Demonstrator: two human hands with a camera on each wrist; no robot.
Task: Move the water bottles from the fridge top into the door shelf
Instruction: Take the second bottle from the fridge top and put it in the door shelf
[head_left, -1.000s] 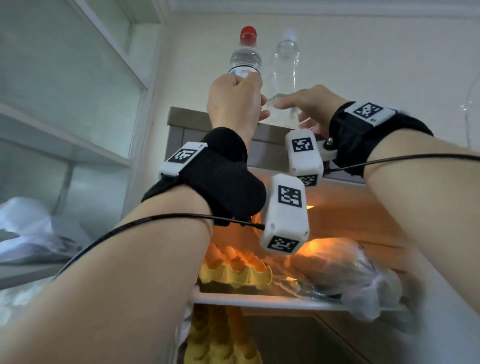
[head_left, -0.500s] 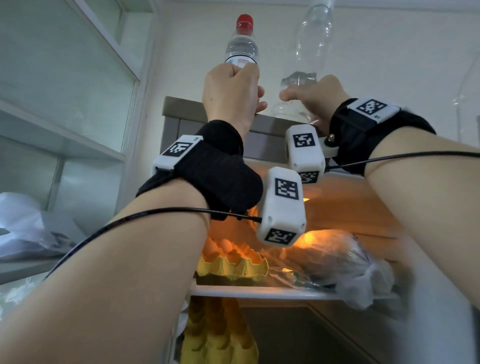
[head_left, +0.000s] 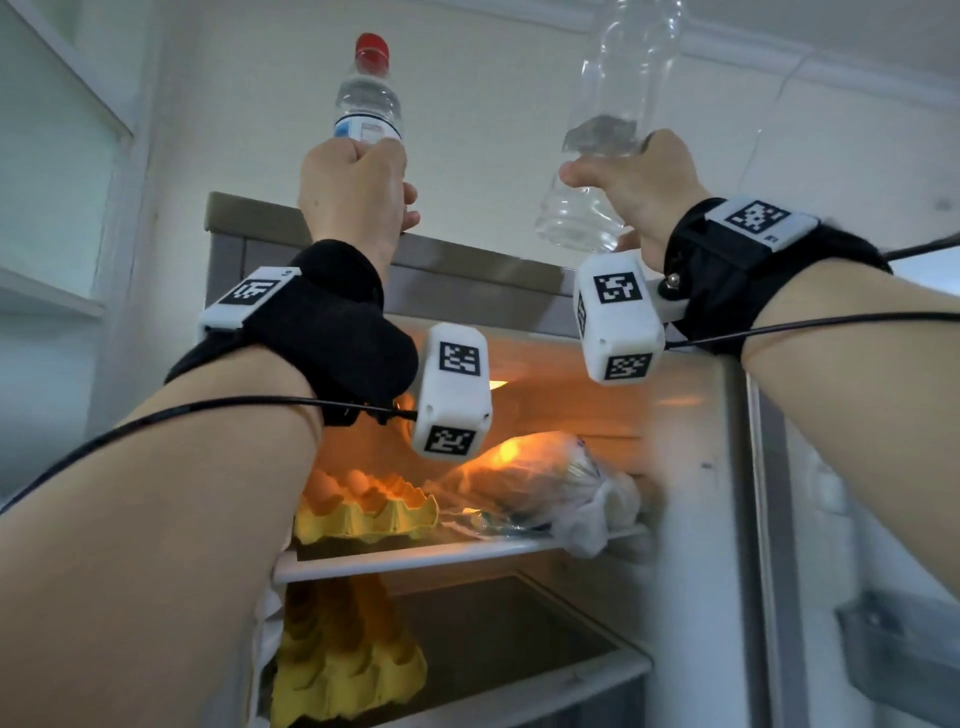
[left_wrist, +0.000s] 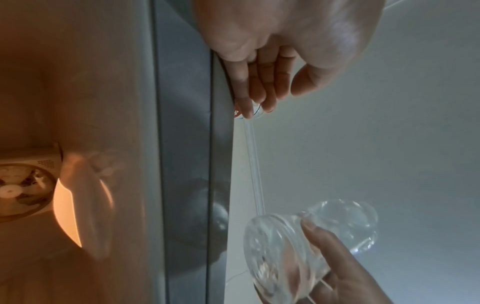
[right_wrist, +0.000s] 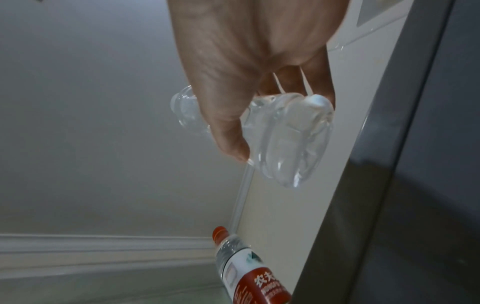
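My left hand (head_left: 358, 182) grips a labelled water bottle with a red cap (head_left: 369, 98) round its lower body, upright and just above the fridge top (head_left: 467, 265). My right hand (head_left: 631, 187) grips a clear bottle without a label (head_left: 618, 83), lifted off the top and tilted slightly. The right wrist view shows that clear bottle (right_wrist: 291, 139) from its base in my right hand (right_wrist: 249, 92), with the red-capped bottle (right_wrist: 241, 263) below it. In the left wrist view my left hand's fingers (left_wrist: 262, 90) hide their bottle. A grey door shelf (head_left: 893, 654) shows at the lower right.
The fridge is open and lit. A yellow egg tray (head_left: 363, 514) and a plastic bag of food (head_left: 545, 483) lie on the upper shelf (head_left: 457, 556), with more yellow egg cartons (head_left: 343, 660) below. A glass-fronted cupboard (head_left: 52, 156) stands at the left.
My right hand closed round the clear bottle and raised it off the fridge top, up and to the right. My left hand kept its grip and lifted the red-capped bottle slightly.
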